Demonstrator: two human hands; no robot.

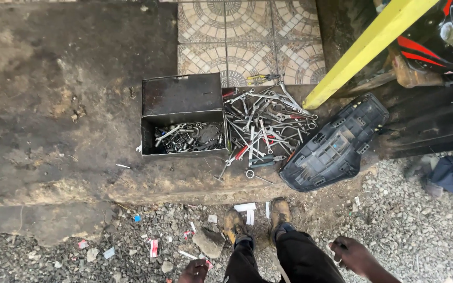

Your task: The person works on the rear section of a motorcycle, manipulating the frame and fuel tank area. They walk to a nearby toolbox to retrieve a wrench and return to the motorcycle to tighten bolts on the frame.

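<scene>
Head view, looking straight down. Landmark is the open metal toolbox point(183, 118) on the concrete ledge point(53, 115).

Both hands hang low at the bottom edge, well below the toolbox and well apart from it. Left hand point(194, 271) sits beside the left knee, fingers curled inward; it's partly cut off by the frame, so can't tell if anything is in it. Right hand point(353, 255) is beside the right leg, fingers loosely bent, palm empty — holding nothing.

Nearest things to the hands are the person's own dark trousers point(284, 259) and brown boots point(256, 220), which stand on gravel point(405, 230) just below the ledge, under the toolbox's right end.

Inside the toolbox — a heap of sockets & small wrenches in the lower part, lid tipped back above. Just right of the toolbox, touching its side, lies a spread pile of spanners point(266, 128), a few w/ red handles. Right of that pile leans a black plastic seat base point(335, 144), underside up. A yellow bar point(365, 47) slants above it. Patterned tiles point(247, 39) lie above the toolbox. Paper scraps & litter dot the gravel below-left of the toolbox.
</scene>
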